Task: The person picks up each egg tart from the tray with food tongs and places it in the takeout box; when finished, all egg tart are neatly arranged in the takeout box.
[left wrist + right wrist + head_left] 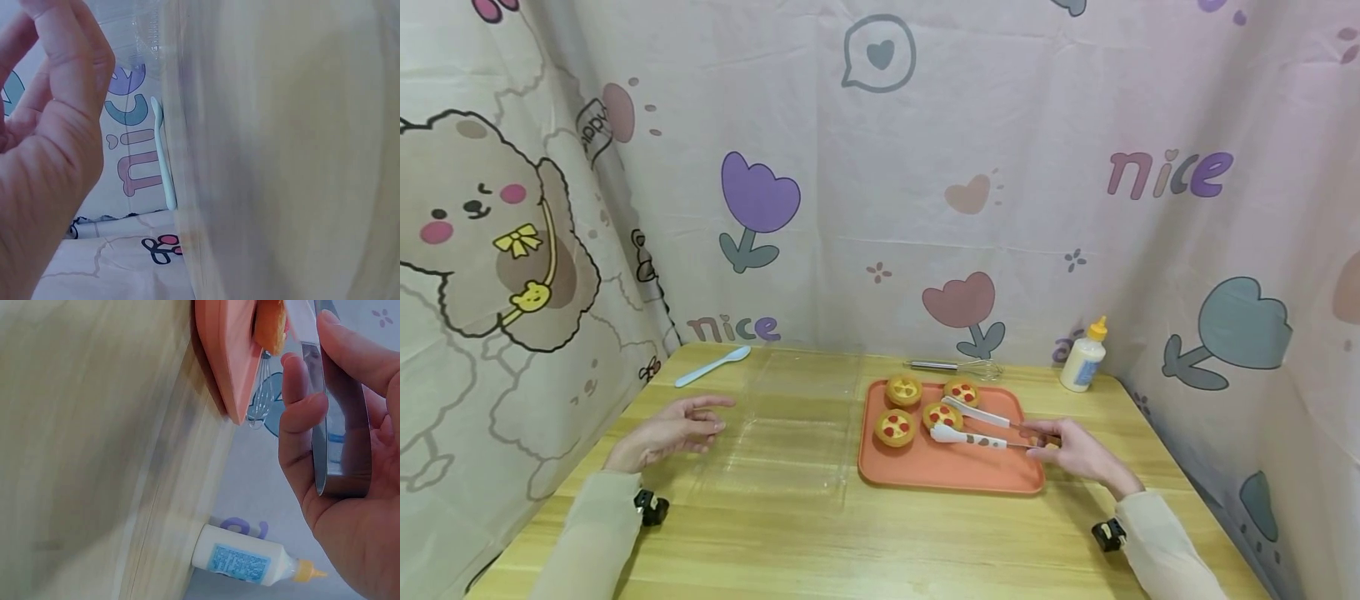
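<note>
The right hand (pixel 1078 452) grips metal tongs (pixel 981 438) with pale tips, thumb on one arm and fingers on the other; in the right wrist view the tongs' bent metal end (pixel 347 444) lies within the hand (pixel 356 437). Their spread tips are over an orange tray (pixel 925 479), at a small pizza tart (pixel 942 418); contact cannot be told. Three other tarts, one of them at the front left (pixel 895 427), sit on the tray. The left hand (pixel 670 433) holds nothing, fingers loosely bent, beside a clear plastic container (pixel 790 454). The left wrist view shows that hand (pixel 56 119) too.
A light blue spoon (pixel 713 366) lies at the table's back left. Behind the tray is a whisk (pixel 955 367). A white bottle with a yellow cap (pixel 1081 364) stands at the back right. A patterned curtain (pixel 880 208) hangs behind the table (pixel 895 542).
</note>
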`<state>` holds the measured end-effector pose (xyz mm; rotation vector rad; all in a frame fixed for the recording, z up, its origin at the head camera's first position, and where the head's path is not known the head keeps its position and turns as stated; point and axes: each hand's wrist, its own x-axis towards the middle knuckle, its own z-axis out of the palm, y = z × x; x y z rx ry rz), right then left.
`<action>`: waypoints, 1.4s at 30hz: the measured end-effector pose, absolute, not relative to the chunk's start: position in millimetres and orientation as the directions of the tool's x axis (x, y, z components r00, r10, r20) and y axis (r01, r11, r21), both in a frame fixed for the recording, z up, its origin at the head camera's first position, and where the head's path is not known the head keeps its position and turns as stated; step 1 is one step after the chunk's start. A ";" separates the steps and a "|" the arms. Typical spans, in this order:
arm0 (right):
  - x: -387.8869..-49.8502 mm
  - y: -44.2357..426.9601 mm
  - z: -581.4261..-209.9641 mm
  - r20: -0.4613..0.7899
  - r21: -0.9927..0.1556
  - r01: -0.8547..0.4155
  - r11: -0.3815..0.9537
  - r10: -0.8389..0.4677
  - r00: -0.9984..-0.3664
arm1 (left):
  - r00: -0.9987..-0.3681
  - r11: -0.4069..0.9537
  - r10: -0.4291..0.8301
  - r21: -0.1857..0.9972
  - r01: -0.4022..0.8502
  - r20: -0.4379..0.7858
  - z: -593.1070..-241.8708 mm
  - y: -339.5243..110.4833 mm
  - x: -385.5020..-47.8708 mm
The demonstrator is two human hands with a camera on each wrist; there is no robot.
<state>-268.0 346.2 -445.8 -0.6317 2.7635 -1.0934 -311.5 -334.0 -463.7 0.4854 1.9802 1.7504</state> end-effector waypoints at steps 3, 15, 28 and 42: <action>-268.1 345.7 -446.3 0.052 -0.675 -0.333 0.658 -0.408 -0.912 | -0.842 0.144 0.529 0.989 -0.032 -0.105 -463.8 -333.5 -312.0; -267.8 344.4 -449.5 0.075 -0.660 -0.345 0.668 -0.398 -0.914 | -0.842 0.149 0.532 0.989 -0.015 -0.093 -464.4 -334.0 -312.5; -262.5 342.0 -445.2 0.078 -0.705 -0.315 0.635 -0.372 -0.925 | -0.841 0.160 0.534 0.987 0.001 -0.086 -464.4 -333.9 -312.1; -258.9 326.1 -434.1 0.098 -0.726 -0.295 0.621 -0.331 -0.939 | -0.828 0.126 0.555 0.992 -0.010 -0.078 -464.0 -335.2 -314.2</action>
